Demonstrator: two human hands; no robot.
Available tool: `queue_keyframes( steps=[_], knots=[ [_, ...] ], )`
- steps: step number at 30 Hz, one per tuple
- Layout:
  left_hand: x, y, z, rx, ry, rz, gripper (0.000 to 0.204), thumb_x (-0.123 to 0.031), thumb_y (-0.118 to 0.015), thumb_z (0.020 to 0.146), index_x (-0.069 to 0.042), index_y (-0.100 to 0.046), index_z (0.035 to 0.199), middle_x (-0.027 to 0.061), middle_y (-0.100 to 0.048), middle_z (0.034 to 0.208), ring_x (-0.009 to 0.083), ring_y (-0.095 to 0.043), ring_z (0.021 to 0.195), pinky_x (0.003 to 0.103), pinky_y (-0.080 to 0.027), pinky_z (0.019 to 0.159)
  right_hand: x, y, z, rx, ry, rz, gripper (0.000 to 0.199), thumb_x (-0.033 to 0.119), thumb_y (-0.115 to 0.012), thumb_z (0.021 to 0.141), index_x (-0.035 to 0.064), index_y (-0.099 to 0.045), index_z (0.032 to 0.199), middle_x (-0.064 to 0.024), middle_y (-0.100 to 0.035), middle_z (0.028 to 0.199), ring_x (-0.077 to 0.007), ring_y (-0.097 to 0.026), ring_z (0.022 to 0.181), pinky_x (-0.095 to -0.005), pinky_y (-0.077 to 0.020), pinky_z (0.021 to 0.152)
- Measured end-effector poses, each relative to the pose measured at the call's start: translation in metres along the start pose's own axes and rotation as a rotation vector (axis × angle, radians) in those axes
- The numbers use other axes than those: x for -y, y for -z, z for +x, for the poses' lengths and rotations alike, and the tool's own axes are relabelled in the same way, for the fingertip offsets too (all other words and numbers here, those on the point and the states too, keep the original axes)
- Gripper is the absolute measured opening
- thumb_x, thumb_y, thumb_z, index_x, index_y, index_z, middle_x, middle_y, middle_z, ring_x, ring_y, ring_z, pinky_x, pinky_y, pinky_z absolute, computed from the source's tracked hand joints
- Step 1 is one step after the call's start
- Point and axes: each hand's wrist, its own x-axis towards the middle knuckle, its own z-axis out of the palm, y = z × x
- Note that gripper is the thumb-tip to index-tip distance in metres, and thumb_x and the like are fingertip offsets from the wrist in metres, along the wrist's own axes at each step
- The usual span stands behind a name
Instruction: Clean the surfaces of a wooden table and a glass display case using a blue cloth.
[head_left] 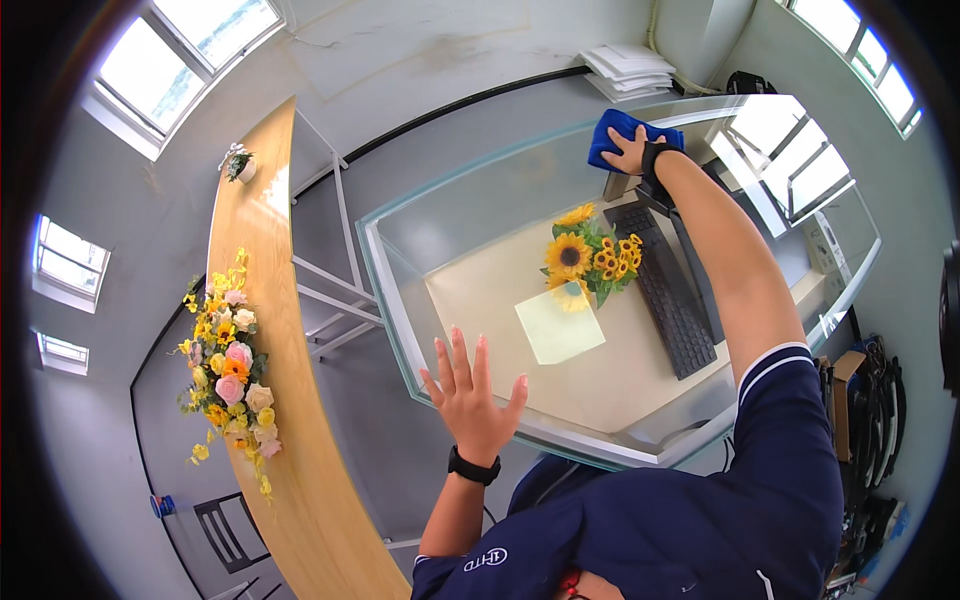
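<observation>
My right arm reaches to the far side of a glass-topped table (pixel 470 175). Under the palm and fingers of my right hand (pixel 632 153) is a folded blue cloth (pixel 606 135), held against the glass near its far edge. My left hand (pixel 468 400) hovers by the table's near left edge, fingers spread, with nothing in it. Beneath the glass show yellow sunflowers (pixel 570 255) and a black keyboard (pixel 665 290). A pale square (pixel 560 325), perhaps a reflection, overlaps the lowest bloom.
To the left runs a long wooden table (pixel 310 480) with a large flower arrangement (pixel 235 375) and a small potted plant (pixel 240 168). White stacked sheets (pixel 630 72) lie beyond the glass table. A black chair (pixel 230 530) stands lower left; cables (pixel 880 410) hang at right.
</observation>
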Motion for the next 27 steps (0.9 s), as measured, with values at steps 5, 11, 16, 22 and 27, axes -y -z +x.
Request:
queue_keyframes(
  steps=[5, 11, 16, 22, 27],
  knots=[
    [0.003, 0.002, -0.004, -0.031, 0.025, -0.006, 0.071, -0.038, -0.061, 0.072, -0.008, -0.036, 0.131, 0.0175, -0.026, 0.139, 0.0383, -0.020, 0.129, 0.055, -0.009, 0.102, 0.157, 0.025, -0.065, -0.013, 0.253, 0.097, 0.061, 0.061, -0.038, 0.079, 0.0447, -0.017, 0.134, -0.0062, -0.002, 0.147, -0.0407, -0.003, 0.131, -0.0656, -0.0087, 0.098],
    [0.003, -0.004, -0.004, -0.058, 0.015, -0.021, 0.073, -0.043, -0.057, 0.076, -0.009, -0.030, 0.134, 0.0181, -0.022, 0.141, 0.0379, -0.017, 0.130, 0.055, -0.008, 0.102, 0.299, 0.015, -0.133, -0.053, 0.699, 0.069, 0.054, 0.055, -0.038, 0.083, 0.0419, -0.025, 0.134, -0.0091, -0.007, 0.146, -0.0418, -0.004, 0.131, -0.0645, -0.0067, 0.098],
    [0.003, -0.003, -0.005, -0.064, 0.037, -0.041, 0.073, -0.042, -0.057, 0.075, -0.009, -0.030, 0.135, 0.0183, -0.021, 0.141, 0.0380, -0.016, 0.131, 0.055, -0.007, 0.102, 0.325, 0.019, -0.154, 0.038, 0.798, 0.006, 0.049, 0.049, -0.037, 0.086, 0.0426, -0.025, 0.133, -0.0049, -0.004, 0.147, -0.0406, 0.002, 0.132, -0.0681, -0.0015, 0.096],
    [0.001, -0.005, -0.006, -0.075, 0.044, -0.042, 0.073, -0.040, -0.057, 0.076, -0.006, -0.030, 0.134, 0.0177, -0.022, 0.141, 0.0384, -0.016, 0.131, 0.055, -0.007, 0.102, 0.275, 0.017, -0.127, -0.021, 0.744, 0.027, 0.056, 0.056, -0.036, 0.084, 0.0400, -0.021, 0.135, -0.0016, -0.007, 0.147, -0.0335, -0.006, 0.133, -0.0626, -0.0069, 0.100],
    [0.005, -0.003, -0.008, -0.087, 0.047, -0.004, 0.071, -0.039, -0.057, 0.076, -0.005, -0.031, 0.133, 0.0173, -0.025, 0.140, 0.0378, -0.016, 0.131, 0.054, -0.006, 0.103, 0.157, 0.015, -0.072, -0.043, 0.390, 0.078, 0.062, 0.061, -0.035, 0.081, 0.0398, -0.015, 0.136, -0.0021, -0.003, 0.147, -0.0372, -0.007, 0.132, -0.0627, -0.0093, 0.099]
  ],
)
